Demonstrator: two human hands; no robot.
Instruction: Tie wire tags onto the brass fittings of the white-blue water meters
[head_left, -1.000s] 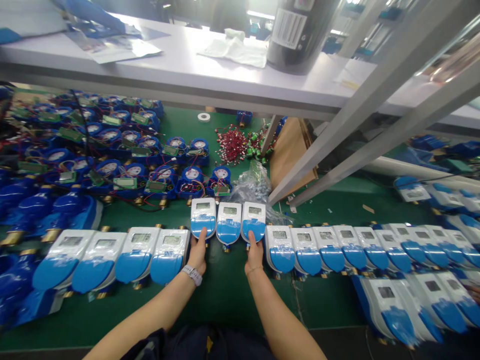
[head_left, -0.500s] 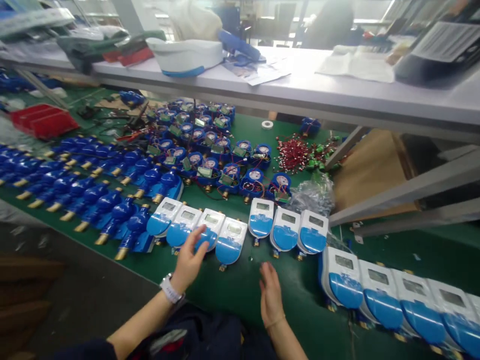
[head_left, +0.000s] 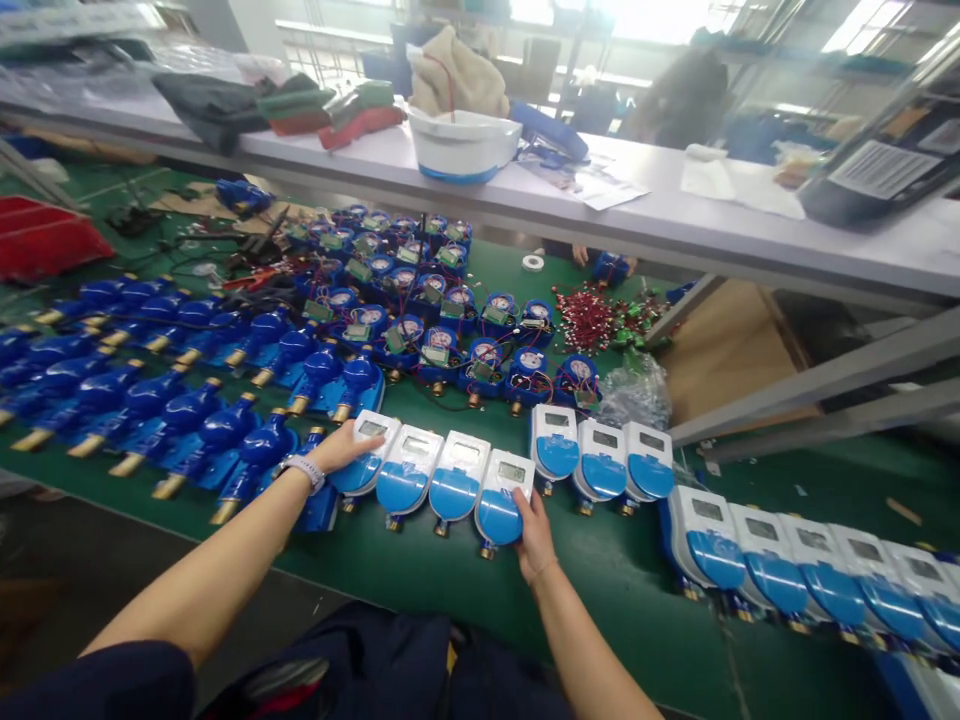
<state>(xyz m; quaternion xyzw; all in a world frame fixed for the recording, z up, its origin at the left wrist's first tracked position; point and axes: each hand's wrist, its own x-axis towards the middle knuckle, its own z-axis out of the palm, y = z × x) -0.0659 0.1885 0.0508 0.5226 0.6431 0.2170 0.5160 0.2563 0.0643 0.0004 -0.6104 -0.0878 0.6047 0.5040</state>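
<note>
Several white-and-blue water meters with small display windows stand side by side in a short row on the green bench. My left hand [head_left: 335, 450] is closed at the left end of this row, its fingers over the upper edge of the leftmost water meter [head_left: 360, 468]. At the other end, my right hand [head_left: 535, 540] grips the right side of the rightmost water meter [head_left: 498, 515], thumb on its face and the other fingers partly hidden. Between them sit two more meters, one of them the second water meter [head_left: 409, 485].
Three more meters [head_left: 602, 470] stand to the right, then a longer row [head_left: 776, 590]. Blue meter bodies [head_left: 187, 408] with brass ends lie left. Open meters with wiring [head_left: 439, 345] fill the middle back. A white shelf [head_left: 360, 165] spans above; a co-worker's hands [head_left: 581, 255] show beneath it.
My left hand has moved left onto the leftmost meter of the short row. My right hand has gone from bare bench to the rightmost meter. The camera view has shifted.
</note>
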